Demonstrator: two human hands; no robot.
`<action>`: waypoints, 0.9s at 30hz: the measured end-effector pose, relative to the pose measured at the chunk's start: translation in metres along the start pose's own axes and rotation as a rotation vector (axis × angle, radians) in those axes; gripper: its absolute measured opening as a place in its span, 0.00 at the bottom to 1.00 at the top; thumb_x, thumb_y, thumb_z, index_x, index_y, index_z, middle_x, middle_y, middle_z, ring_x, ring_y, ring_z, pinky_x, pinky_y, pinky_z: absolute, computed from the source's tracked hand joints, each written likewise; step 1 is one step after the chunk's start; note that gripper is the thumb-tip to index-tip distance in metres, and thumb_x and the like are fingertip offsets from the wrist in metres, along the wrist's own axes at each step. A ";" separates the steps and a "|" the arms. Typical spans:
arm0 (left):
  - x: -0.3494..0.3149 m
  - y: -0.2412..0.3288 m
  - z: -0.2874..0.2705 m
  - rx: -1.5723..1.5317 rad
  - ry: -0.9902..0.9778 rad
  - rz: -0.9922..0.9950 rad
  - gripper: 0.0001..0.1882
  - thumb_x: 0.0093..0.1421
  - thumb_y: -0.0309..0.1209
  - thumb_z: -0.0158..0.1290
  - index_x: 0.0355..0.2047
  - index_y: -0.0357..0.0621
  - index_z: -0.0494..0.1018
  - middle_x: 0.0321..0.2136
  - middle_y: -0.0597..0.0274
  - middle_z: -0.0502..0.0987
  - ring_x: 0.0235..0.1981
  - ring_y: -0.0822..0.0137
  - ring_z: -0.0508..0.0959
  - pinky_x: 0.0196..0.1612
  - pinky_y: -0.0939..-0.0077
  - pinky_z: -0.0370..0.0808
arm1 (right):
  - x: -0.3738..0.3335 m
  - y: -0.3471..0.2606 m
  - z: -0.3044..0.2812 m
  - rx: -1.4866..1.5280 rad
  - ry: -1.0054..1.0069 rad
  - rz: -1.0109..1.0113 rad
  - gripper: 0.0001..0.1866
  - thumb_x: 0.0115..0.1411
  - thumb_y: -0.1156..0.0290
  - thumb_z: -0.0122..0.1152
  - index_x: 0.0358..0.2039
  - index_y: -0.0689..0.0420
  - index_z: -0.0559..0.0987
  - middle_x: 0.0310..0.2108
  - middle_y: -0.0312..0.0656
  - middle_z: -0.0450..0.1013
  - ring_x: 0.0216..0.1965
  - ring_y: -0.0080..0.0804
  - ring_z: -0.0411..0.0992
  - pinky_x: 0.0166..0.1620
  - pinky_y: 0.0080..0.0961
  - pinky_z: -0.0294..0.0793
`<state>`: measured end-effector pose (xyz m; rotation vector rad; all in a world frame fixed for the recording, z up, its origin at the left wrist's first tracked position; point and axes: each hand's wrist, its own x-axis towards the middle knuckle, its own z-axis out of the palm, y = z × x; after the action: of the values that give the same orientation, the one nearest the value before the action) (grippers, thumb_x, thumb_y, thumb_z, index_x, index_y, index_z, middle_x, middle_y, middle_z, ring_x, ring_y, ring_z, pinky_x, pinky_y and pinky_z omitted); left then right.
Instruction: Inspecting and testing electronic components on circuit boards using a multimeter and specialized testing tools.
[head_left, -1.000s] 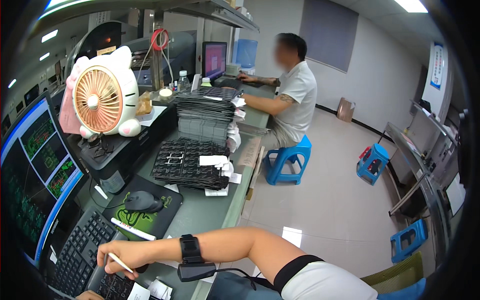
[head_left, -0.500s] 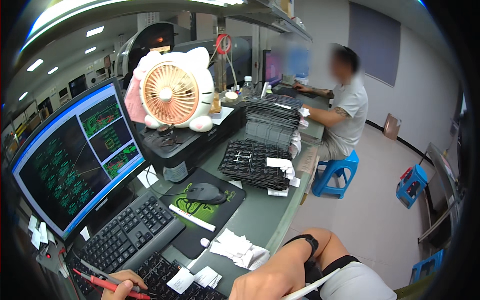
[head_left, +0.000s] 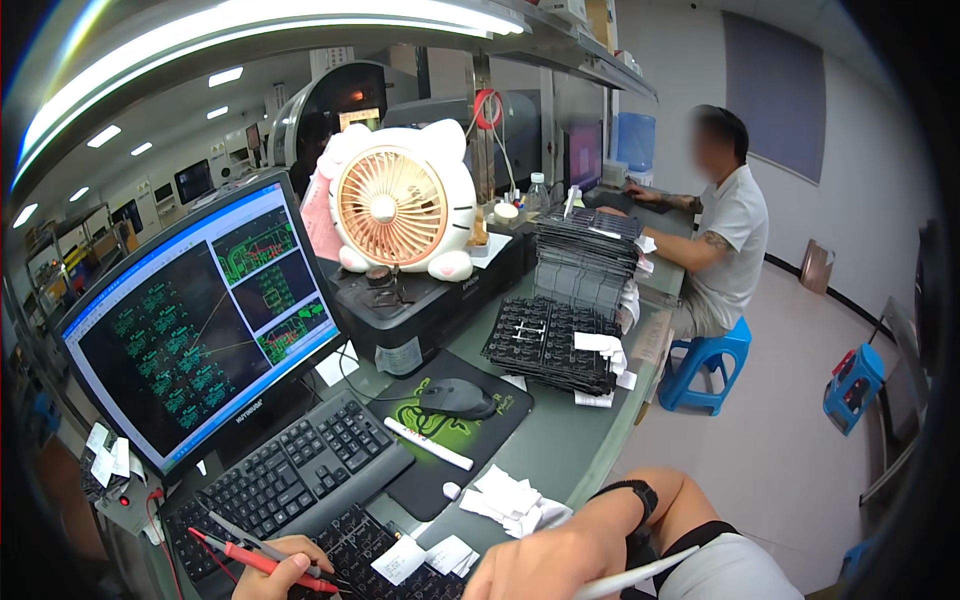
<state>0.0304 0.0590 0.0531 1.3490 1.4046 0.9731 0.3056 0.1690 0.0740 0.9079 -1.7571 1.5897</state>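
Note:
My left hand (head_left: 285, 572) is at the lower left, its fingers closed round a red test probe (head_left: 262, 560) and a slim grey tool (head_left: 240, 536) lying along it. The tips reach a black circuit board panel (head_left: 345, 535) on the bench. White paper slips (head_left: 400, 560) lie on the panel. To the right, my right hand (head_left: 550, 562) is bent over the panel's near side with its fingers mostly hidden. A thin white stick-like thing (head_left: 640, 574) projects from that hand toward my lap. Its kind is unclear.
Beyond the panel are a keyboard (head_left: 310, 465), a monitor (head_left: 190, 330), a mouse (head_left: 457, 398), a white marker (head_left: 428, 443) and crumpled paper slips (head_left: 512, 500). Stacked black panels (head_left: 555, 340) and a cat-shaped fan (head_left: 400, 205) stand farther back. A person (head_left: 735, 210) sits at the far right.
The view has swung left and up, so the bench contents appear farther right and lower. Both hands stay by the panel, with the same things in their grip.

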 end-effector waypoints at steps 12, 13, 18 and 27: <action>0.017 -0.022 -0.019 0.157 -0.040 0.186 0.22 0.66 0.41 0.40 0.29 0.34 0.74 0.29 0.56 0.75 0.34 0.64 0.73 0.41 0.71 0.69 | -0.006 0.056 -0.072 -0.085 0.393 0.632 0.06 0.64 0.68 0.55 0.36 0.57 0.75 0.23 0.32 0.70 0.21 0.14 0.67 0.24 0.14 0.66; 0.019 -0.025 -0.019 0.141 -0.039 0.162 0.21 0.65 0.40 0.40 0.29 0.34 0.74 0.29 0.56 0.75 0.34 0.65 0.73 0.41 0.71 0.69 | -0.013 0.066 -0.079 -0.188 0.418 0.728 0.06 0.65 0.68 0.55 0.35 0.57 0.75 0.21 0.30 0.70 0.20 0.13 0.65 0.23 0.14 0.65; 0.011 -0.028 -0.017 0.105 0.004 0.111 0.19 0.64 0.38 0.41 0.30 0.34 0.74 0.28 0.58 0.74 0.31 0.68 0.72 0.38 0.73 0.69 | -0.023 0.105 -0.082 -0.515 0.320 0.813 0.08 0.62 0.68 0.58 0.38 0.59 0.75 0.23 0.35 0.73 0.23 0.15 0.70 0.25 0.14 0.68; 0.009 -0.024 -0.012 0.102 0.003 0.145 0.18 0.65 0.37 0.43 0.29 0.34 0.73 0.25 0.60 0.72 0.25 0.71 0.73 0.30 0.76 0.70 | -0.021 0.116 -0.069 -0.362 0.269 0.864 0.26 0.62 0.67 0.60 0.58 0.57 0.66 0.35 0.38 0.77 0.29 0.21 0.74 0.33 0.19 0.74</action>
<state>0.0132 0.0663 0.0325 1.5426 1.3897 1.0092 0.2236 0.2457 -0.0034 -0.2899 -2.2626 1.6605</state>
